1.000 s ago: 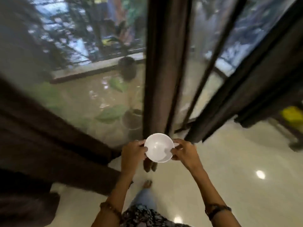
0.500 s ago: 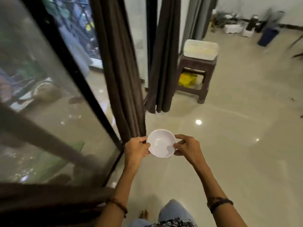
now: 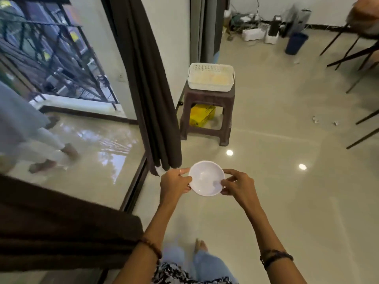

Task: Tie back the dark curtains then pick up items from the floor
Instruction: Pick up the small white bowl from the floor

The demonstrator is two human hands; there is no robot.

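A small white bowl [image 3: 206, 178] is held level in front of me, above the tiled floor. My left hand [image 3: 174, 185] pinches its left rim and my right hand [image 3: 238, 186] pinches its right rim. A dark brown curtain [image 3: 149, 83] hangs gathered beside the glass door, its hem just beyond the bowl. Another dark curtain [image 3: 61, 232] crosses the lower left. Two small crumpled scraps [image 3: 325, 120] lie on the floor at the right.
A brown plastic stool [image 3: 207, 111] carries a white basket [image 3: 211, 78], with a yellow box [image 3: 202, 114] beneath it. Cables, white devices and a blue bin [image 3: 296, 43] line the far wall. Dark chair legs [image 3: 361, 56] stand at the right. Glass door [image 3: 61, 99] on the left.
My view has swung right, from the glass and curtains toward the room; the stool and basket are nearer. Both hands have kept hold of the bowl throughout.
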